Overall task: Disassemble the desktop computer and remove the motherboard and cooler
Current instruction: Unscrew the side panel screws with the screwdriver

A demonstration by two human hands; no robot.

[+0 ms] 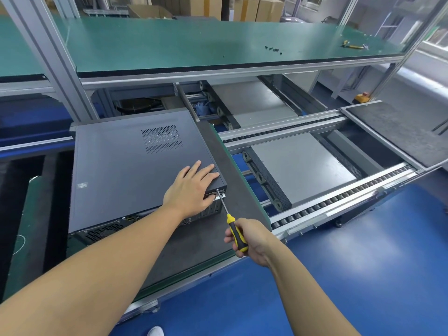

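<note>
**Trainee:** Where is the unit?

**Technician:** The dark grey sheet-metal desktop computer case (121, 166) lies flat on the dark grey table (194, 251), which has a green edge. The side panel faces up and is in place. The rear face, with its ports and perforated grille, is turned toward the person. The panel carries 1 perforated vent patch (161, 138).

**Trainee:** Are there any markings?

**Technician:** 1 small white label (82, 185) sits near the panel's left edge. Its print is too small to read.

**Trainee:** What is the state of each grip?

**Technician:** On the left hand (191, 187) the grip is apart. 4 straight fingers press flat on the panel at its near right corner, and the thumb reaches over the rear edge. On the right hand (252, 241) the grip is clamped on the handle of the yellow-and-black steel-shafted screwdriver (229, 218). The shaft slants up toward the case. Its tip meets 1 silver screw (217, 190) at the top right corner of the rear face, just beside the left thumb.

**Trainee:** What else is in view?

**Technician:** The green upper shelf (169, 44) behind the case bears a cluster of small black screws (272, 49). Well apart to their right lies 1 yellow-handled tool (354, 46). Grey roller conveyor rails (339, 197) run to the right of the table. Brown cardboard boxes (244, 7) stand beyond the shelf. The floor (363, 263) is blue.
</note>
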